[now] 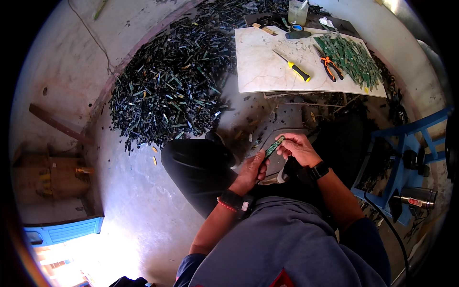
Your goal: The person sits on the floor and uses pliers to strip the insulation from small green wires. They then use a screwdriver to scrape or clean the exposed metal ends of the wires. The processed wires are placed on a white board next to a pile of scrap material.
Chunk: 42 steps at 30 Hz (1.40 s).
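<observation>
Over my lap, a narrow green circuit board strip is held slantwise between both hands. My left hand grips its lower end, and my right hand pinches the upper end with thumb and fingers. Beyond the hands, a pale board serves as a work surface. On it lie a screwdriver with a yellow and black handle and long-nose pliers with orange and black grips. A heap of green circuit board strips covers the board's right side.
A large pile of dark strips spreads over the floor at left. A plastic cup, a roll of blue tape and a dark-handled tool are at the back. To my right stand a blue chair and a steel mug. A cardboard box is far left.
</observation>
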### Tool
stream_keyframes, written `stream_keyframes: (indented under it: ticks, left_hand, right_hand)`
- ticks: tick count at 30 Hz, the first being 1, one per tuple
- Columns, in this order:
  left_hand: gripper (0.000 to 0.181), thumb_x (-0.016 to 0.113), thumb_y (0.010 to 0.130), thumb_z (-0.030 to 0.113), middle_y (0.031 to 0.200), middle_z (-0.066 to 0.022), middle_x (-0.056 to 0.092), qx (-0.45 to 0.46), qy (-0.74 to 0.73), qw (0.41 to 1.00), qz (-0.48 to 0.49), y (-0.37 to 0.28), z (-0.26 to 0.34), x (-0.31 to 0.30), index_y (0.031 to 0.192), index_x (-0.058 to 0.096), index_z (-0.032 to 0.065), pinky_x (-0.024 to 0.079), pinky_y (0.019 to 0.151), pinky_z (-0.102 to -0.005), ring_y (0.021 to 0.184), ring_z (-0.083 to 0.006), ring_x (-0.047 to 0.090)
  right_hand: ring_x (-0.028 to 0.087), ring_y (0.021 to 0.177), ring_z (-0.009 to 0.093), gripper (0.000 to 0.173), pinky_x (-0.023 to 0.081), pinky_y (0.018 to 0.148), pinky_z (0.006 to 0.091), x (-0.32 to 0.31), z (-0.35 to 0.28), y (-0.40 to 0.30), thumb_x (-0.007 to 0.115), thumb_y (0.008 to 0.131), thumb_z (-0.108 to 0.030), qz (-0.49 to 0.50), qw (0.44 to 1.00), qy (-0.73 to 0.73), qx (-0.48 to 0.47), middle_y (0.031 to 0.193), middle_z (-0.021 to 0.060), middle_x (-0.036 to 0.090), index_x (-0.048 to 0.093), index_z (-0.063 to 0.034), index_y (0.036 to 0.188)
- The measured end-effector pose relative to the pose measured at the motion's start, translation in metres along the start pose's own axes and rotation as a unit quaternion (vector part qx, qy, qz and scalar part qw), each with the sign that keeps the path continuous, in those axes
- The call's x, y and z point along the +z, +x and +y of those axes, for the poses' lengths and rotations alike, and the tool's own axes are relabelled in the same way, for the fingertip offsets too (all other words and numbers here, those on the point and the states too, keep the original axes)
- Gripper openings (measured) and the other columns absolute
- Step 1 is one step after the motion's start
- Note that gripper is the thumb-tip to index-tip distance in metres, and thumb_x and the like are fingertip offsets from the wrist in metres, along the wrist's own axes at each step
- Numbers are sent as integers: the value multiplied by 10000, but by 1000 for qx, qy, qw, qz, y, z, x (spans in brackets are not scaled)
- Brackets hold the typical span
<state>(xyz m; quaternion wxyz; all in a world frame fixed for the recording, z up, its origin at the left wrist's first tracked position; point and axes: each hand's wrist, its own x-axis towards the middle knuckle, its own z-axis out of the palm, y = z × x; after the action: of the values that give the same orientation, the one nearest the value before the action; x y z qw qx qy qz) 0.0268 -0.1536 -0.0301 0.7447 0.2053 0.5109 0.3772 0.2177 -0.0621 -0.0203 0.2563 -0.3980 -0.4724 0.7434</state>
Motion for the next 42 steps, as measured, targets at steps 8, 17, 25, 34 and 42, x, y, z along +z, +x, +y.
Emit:
stream_keyframes:
  ticks: [8,17,25,34,42]
  left_hand:
    - [475,383,969,538,574,35,323,0,20,1000,-18,4,-6,3,839,482,92,216,435,-246,463,-85,266]
    - [468,388,955,563,525,47,299,-65,-99,990,-81,2,-8,2,770,427,135,198,399,-233,401,-75,235]
    - [434,393,956,536,518,57,291,-71,-143,980,-120,-9,-7,3,755,416,152,216,389,-227,386,-71,227]
    - [428,393,961,512,522,57,281,-88,-170,979,-72,-2,-9,2,729,413,152,216,388,-227,390,-73,220]
    - [468,396,960,525,534,43,305,-85,-141,984,-74,-2,-7,4,718,433,127,220,404,-232,422,-80,248]
  right_hand:
    - [558,647,92,208,469,609,215,4,5,4,472,954,-92,34,999,10,-7,807,57,630,619,-7,1075]
    - [542,643,103,199,442,600,232,8,21,9,473,910,-113,23,984,177,19,759,30,605,629,-15,984]
    - [539,686,145,181,446,621,257,10,42,7,521,865,-113,-41,929,360,70,757,36,585,631,-9,966]
    - [583,652,139,168,482,585,279,5,27,7,509,894,-65,4,967,246,72,772,59,617,623,-12,1004]
    - [593,578,136,144,473,511,256,0,9,5,527,858,-32,37,984,163,68,730,93,634,641,15,932]
